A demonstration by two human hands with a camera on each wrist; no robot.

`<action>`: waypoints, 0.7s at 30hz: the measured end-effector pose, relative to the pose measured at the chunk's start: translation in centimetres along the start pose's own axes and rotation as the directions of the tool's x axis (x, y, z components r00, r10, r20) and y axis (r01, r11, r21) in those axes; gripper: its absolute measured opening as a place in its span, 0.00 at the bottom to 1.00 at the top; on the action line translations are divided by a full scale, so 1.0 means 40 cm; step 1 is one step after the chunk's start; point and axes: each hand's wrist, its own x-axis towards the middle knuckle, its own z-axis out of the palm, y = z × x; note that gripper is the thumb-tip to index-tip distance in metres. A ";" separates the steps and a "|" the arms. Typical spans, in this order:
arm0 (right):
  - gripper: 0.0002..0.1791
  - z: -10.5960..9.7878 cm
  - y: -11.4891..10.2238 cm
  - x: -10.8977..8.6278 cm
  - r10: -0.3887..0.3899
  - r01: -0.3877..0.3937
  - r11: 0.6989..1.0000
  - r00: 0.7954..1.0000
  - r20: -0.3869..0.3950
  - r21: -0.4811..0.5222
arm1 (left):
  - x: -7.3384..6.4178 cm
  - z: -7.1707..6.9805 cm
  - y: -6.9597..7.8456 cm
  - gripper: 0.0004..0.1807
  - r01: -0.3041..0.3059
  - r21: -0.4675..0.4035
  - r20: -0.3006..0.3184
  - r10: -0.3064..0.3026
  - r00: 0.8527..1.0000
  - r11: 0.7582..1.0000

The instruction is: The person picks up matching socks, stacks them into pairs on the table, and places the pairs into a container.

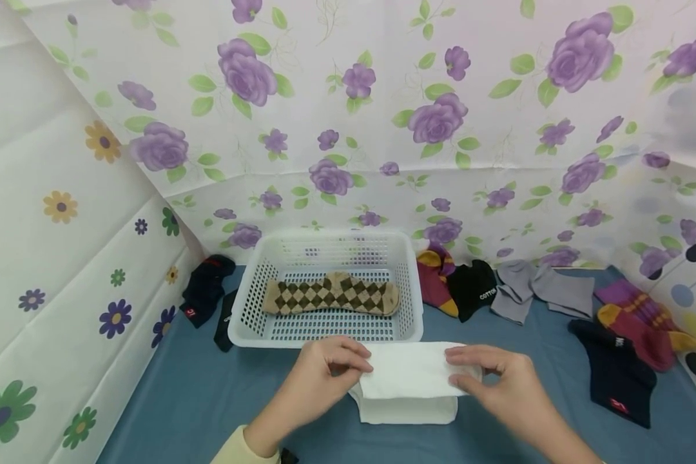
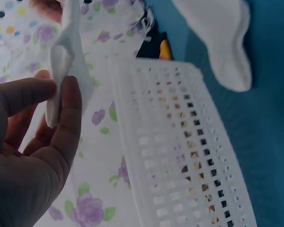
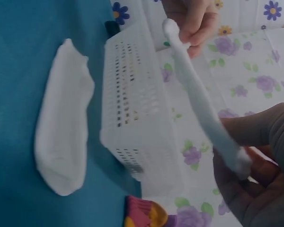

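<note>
My left hand [image 1: 327, 370] pinches one end of a white sock [image 1: 408, 370], and my right hand [image 1: 501, 380] pinches the other end. Between them the sock is stretched out flat, raised off the table. Beneath it a second white sock [image 1: 408, 412] lies on the blue cloth, partly hidden in the head view; the right wrist view shows that lying sock [image 3: 65, 123] in full, apart from the held one. Just beyond the hands stands a white plastic basket [image 1: 239, 322], with a pair of tan and brown argyle socks [image 1: 330, 295] inside.
Left of the basket lie dark socks [image 1: 205, 283]. To its right are a maroon and yellow sock [image 1: 437, 283], a black sock [image 1: 471, 287] and grey socks [image 1: 562, 290]. Farther right lie another maroon sock [image 1: 644, 335] and a navy sock [image 1: 617, 377]. Flowered sheeting [image 1: 383, 142] rises behind.
</note>
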 end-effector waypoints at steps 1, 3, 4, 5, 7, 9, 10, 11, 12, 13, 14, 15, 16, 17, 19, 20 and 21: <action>0.18 0.004 0.003 -0.002 0.022 -0.022 1.000 1.000 0.013 -0.014 | -0.005 0.007 -0.002 0.13 -0.012 0.031 0.011 0.012 1.000 0.999; 0.20 0.016 0.009 -0.007 0.071 -0.070 0.997 0.997 0.037 -0.028 | -0.016 0.023 -0.006 0.14 -0.029 0.087 0.051 0.025 0.998 0.996; 0.21 0.024 0.013 -0.009 0.100 -0.099 0.994 0.994 0.050 -0.038 | -0.021 0.030 -0.008 0.14 -0.030 0.115 0.076 0.022 0.997 0.993; 0.21 0.035 0.018 -0.010 0.126 -0.123 0.991 0.990 0.066 -0.044 | -0.025 0.038 -0.011 0.14 -0.029 0.143 0.103 0.014 0.995 0.989; 0.21 0.059 0.030 -0.011 0.169 -0.164 0.985 0.982 0.090 -0.058 | -0.030 0.052 -0.021 0.14 -0.015 0.182 0.142 -0.012 0.990 0.983; 0.20 0.086 0.043 -0.010 0.186 -0.179 0.981 0.976 0.115 -0.067 | -0.030 0.065 -0.038 0.14 0.006 0.210 0.148 -0.038 0.988 0.978; 0.20 0.099 0.050 -0.009 0.182 -0.174 0.982 0.975 0.129 -0.073 | -0.029 0.071 -0.048 0.14 0.019 0.216 0.141 -0.050 0.989 0.976; 0.20 0.111 0.057 -0.009 0.173 -0.164 0.984 0.975 0.142 -0.071 | -0.028 0.076 -0.060 0.14 0.031 0.214 0.127 -0.059 0.990 0.976; 0.20 0.123 0.065 -0.008 0.166 -0.157 0.985 0.974 0.152 -0.070 | -0.025 0.081 -0.072 0.14 0.045 0.210 0.110 -0.069 0.992 0.977; 0.20 0.132 0.071 -0.007 0.157 -0.147 0.986 0.974 0.162 -0.072 | -0.023 0.084 -0.084 0.14 0.059 0.207 0.097 -0.081 0.992 0.977; 0.21 0.141 0.078 -0.007 0.148 -0.137 0.988 0.974 0.174 -0.076 | -0.021 0.087 -0.094 0.14 0.079 0.204 0.088 -0.098 0.991 0.976; 0.21 0.148 0.084 -0.006 0.141 -0.127 0.988 0.973 0.185 -0.085 | -0.019 0.089 -0.105 0.14 0.102 0.201 0.087 -0.121 0.989 0.974; 0.21 0.154 0.091 -0.003 0.135 -0.118 0.988 0.971 0.196 -0.098 | -0.016 0.090 -0.115 0.14 0.127 0.201 0.092 -0.147 0.985 0.971; 0.21 0.159 0.096 -0.001 0.135 -0.114 0.987 0.969 0.207 -0.110 | -0.012 0.091 -0.124 0.13 0.153 0.203 0.100 -0.176 0.979 0.967; 0.21 0.168 0.106 0.003 0.133 -0.101 0.985 0.963 0.235 -0.142 | -0.008 0.094 -0.139 0.13 0.202 0.213 0.127 -0.233 0.964 0.956; 0.21 0.172 0.110 0.004 0.132 -0.095 0.983 0.959 0.249 -0.155 | -0.006 0.095 -0.145 0.12 0.221 0.217 0.140 -0.254 0.957 0.951; 0.21 0.175 0.114 0.006 0.131 -0.090 0.982 0.957 0.260 -0.164 | -0.005 0.097 -0.149 0.12 0.235 0.218 0.150 -0.271 0.951 0.947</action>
